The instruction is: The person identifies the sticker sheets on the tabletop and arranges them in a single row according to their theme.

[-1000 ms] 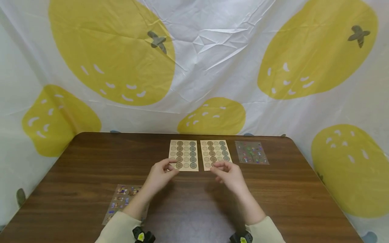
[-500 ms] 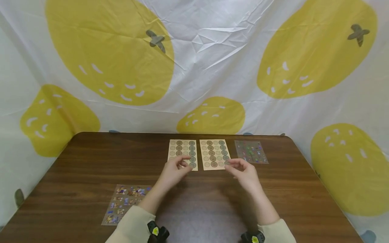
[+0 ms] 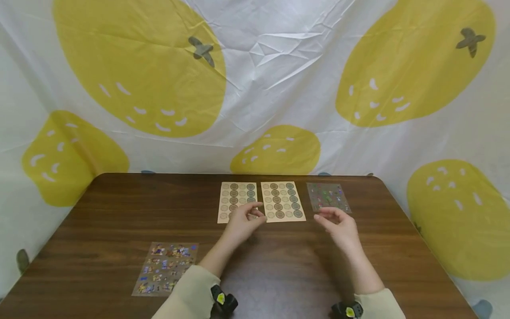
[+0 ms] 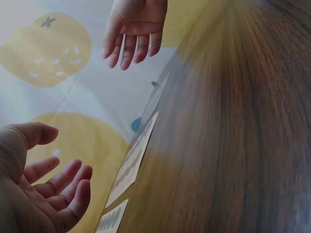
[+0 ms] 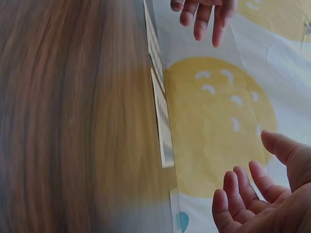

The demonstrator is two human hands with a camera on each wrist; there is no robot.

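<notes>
My left hand [image 3: 242,225] hovers over the table near the inner edges of two cream sticker sheets, one the left sheet [image 3: 236,199] and one the right sheet [image 3: 282,201], both with rows of round stickers. Its fingers are loosely bent and hold nothing. The right hand [image 3: 341,228] hovers just in front of a small clear sticker sheet [image 3: 327,195] with tiny colourful figures, likewise holding nothing. In the left wrist view, the thumb and fingers of the left hand [image 4: 46,189] stand apart. The right wrist view shows the right hand [image 5: 262,194] with spread, relaxed fingers.
A larger clear sheet [image 3: 159,270] of colourful character stickers lies at the front left of the brown wooden table [image 3: 287,274], partly near the left sleeve. A white curtain [image 3: 279,79] printed with yellow fruit hangs behind the table's back edge.
Both hands have moved to the right across the table, the right one from the right cream sheet to the small clear sheet. The sheets lie where they were.
</notes>
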